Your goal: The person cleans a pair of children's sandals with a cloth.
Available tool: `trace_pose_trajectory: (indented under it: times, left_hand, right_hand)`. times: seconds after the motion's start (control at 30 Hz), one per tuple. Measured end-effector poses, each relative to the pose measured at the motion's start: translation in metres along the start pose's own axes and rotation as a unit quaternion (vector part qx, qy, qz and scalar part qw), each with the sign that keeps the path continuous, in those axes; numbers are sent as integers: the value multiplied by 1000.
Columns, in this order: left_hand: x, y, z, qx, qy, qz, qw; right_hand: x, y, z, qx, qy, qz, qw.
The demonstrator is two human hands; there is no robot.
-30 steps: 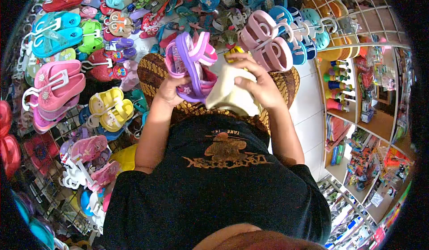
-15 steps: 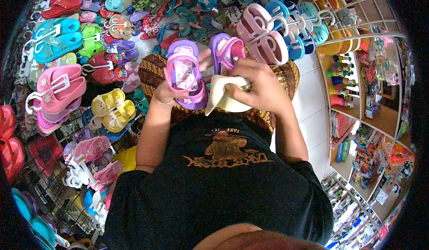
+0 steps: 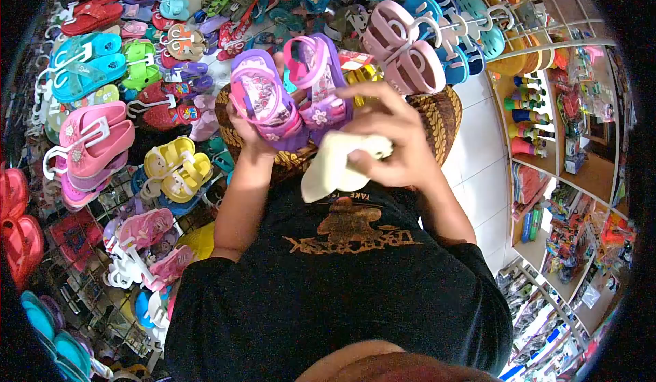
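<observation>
My left hand is closed round a pair of purple-and-pink child's sandals, held up over my lap. They sit side by side, soles tilted, with pink straps and small flower decorations facing me. Part of that hand is hidden behind the footwear. Just right of the pair, my right hand is slightly blurred and grips a pale yellow cloth. The cloth hangs down toward my black shirt. Its raised fingers come near the right sandal's strap.
Pink clogs hang at the right beside blue ones. On the left, a wire rack carries yellow sandals, pink shoes and turquoise slippers. Shelves with goods stand at the right beyond white floor tiles.
The two sandals have come together, the right one moving left, and both now sit in my left hand. My right hand and the cloth have drawn slightly down toward my shirt.
</observation>
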State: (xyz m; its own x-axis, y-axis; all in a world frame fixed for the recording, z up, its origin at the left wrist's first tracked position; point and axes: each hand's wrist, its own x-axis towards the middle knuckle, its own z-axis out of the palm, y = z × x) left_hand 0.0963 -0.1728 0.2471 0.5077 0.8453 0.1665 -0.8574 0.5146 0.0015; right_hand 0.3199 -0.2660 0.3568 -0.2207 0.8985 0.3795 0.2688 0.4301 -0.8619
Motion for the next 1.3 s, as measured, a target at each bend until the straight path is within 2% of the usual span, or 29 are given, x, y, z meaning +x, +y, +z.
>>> trace_pose_trajectory:
  times: [0.03, 0.1, 0.13, 0.17, 0.23, 0.3, 0.37, 0.4, 0.43, 0.5, 0.63, 0.67, 0.8, 0.83, 0.93, 1.0, 1.07, 1.17, 1.2, 1.23, 1.3]
  left_hand:
    - [0, 1, -2, 13, 13, 14, 1000]
    - [0, 0, -3, 39, 39, 40, 998]
    - [1, -1, -1, 29, 52, 66, 996]
    - [2, 0, -2, 15, 33, 54, 998]
    - [2, 2, -2, -13, -7, 28, 1000]
    - [1, 2, -2, 51, 24, 27, 998]
    - [0, 1, -2, 116, 56, 24, 991]
    - [-1, -1, 0, 58, 11, 1, 998]
    - [-3, -3, 0, 75, 27, -5, 997]
    - [-7, -9, 2, 114, 64, 9, 991]
    - [-14, -9, 7, 135, 80, 8, 988]
    - [-15, -10, 9, 139, 84, 13, 987]
    - [-19, -8, 2, 129, 108, 21, 986]
    - [-20, -7, 0, 120, 117, 19, 986]
    - [-20, -3, -5, 107, 29, -31, 993]
    - [-18, -5, -4, 132, 3, -40, 990]
    - [-17, -3, -6, 156, 41, -20, 987]
    - [-13, 2, -6, 270, 65, 33, 960]
    - [-11, 1, -2, 262, 123, 45, 956]
    - [-9, 0, 3, 253, 180, 57, 949]
    - [-2, 5, 8, 249, 176, 31, 952]
  right_hand:
    - [-1, 8, -5, 2, 13, -19, 1000]
    - [-11, 2, -9, 26, 77, 157, 984]
    - [-9, 2, -8, 3, 119, 176, 977]
    - [-6, 2, -7, -21, 162, 194, 967]
    - [-9, 6, -15, -8, 139, 237, 962]
    - [-8, 8, -17, -2, 136, 259, 956]
    - [2, 3, -15, 13, 158, 237, 958]
    - [9, 2, -13, 20, 170, 225, 959]
    - [12, 9, -9, -2, 180, 208, 961]
    - [18, 12, -3, -100, 132, 172, 971]
    - [16, 9, -9, -48, 48, 206, 976]
    - [14, 10, -12, -58, 21, 183, 981]
    - [4, 15, -33, 24, -129, 219, 967]
    - [4, 15, -32, 41, -89, 238, 966]
    - [9, 11, -22, 111, 11, 301, 947]
    - [9, 11, -10, 76, 8, 248, 966]
    - [5, 19, -9, 48, -25, 198, 979]
    - [4, 15, -24, 69, -125, 228, 963]
    - [2, 18, -29, 34, -159, 192, 968]
    - [1, 18, -28, 35, -135, 198, 970]
    - [-1, 15, -26, 35, -91, 211, 973]
